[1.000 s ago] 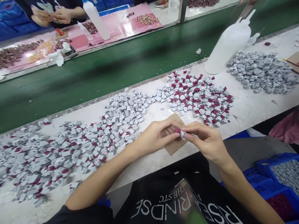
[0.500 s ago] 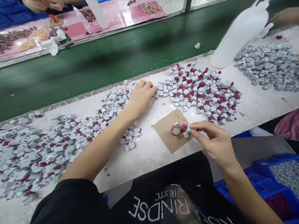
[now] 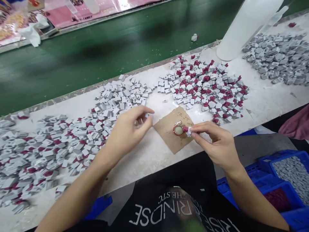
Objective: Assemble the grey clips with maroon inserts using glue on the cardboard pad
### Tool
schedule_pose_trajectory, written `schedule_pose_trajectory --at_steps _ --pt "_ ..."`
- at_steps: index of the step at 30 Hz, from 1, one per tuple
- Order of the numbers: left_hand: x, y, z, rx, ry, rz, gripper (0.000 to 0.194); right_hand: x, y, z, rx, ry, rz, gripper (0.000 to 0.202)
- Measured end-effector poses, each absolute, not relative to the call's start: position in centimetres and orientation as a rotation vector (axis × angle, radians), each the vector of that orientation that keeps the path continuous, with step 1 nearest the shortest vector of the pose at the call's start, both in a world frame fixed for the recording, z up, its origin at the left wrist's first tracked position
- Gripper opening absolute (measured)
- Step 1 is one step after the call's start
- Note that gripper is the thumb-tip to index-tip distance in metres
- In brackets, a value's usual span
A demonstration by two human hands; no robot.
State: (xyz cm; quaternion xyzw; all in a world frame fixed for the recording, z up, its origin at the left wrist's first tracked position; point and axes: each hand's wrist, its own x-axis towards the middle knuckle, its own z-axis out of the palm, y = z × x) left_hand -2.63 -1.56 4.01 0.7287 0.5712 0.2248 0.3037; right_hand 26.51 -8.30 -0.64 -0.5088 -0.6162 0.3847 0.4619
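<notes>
My right hand (image 3: 214,140) pinches a small grey-and-maroon plastic piece (image 3: 188,131) between thumb and forefinger. Its maroon end is at the edge of a round, red-rimmed item with a pale centre (image 3: 178,130), which lies on a square of brown cardboard (image 3: 170,138). Left of the cardboard, my left hand (image 3: 131,129) is raised over the table with thumb and forefinger curled towards each other. A small light-grey block (image 3: 148,115) shows between those fingertips, mostly hidden. Behind that hand spreads a pile of grey blocks (image 3: 120,96).
Grey-and-maroon pieces (image 3: 207,87) are heaped behind the cardboard, with more at far left (image 3: 43,151). A large white bottle (image 3: 238,35) stands at back right beside grey pieces (image 3: 282,61). A green belt (image 3: 108,45) runs behind the table. Blue crates (image 3: 270,180) stand at lower right.
My left hand has come away from the grey blocks, back towards me, with a small block at its fingertips. My right hand still holds its piece by the round item. The view has shifted.
</notes>
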Motion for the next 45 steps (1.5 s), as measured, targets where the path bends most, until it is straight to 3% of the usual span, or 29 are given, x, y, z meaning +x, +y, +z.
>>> schedule_pose_trajectory --at_steps 12,30,36,45 --pt "-1.2 -5.6 -1.3 2.053 1.345 0.432 0.017 26.0 -8.8 -0.4 -1.280 -1.636 0.818 0.022" --pt "-0.9 -4.5 1.9 1.624 1.238 0.739 0.016 25.6 -8.8 -0.1 -1.303 -1.596 0.871 0.020" --pt "-0.4 -4.1 2.7 1.423 1.215 0.806 0.018 26.6 -7.8 -0.8 -1.346 -1.252 0.998 0.007" --pt "1.4 -2.8 3.8 1.257 1.085 0.820 0.019 27.4 -5.2 0.0 -1.129 -0.939 1.414 0.021"
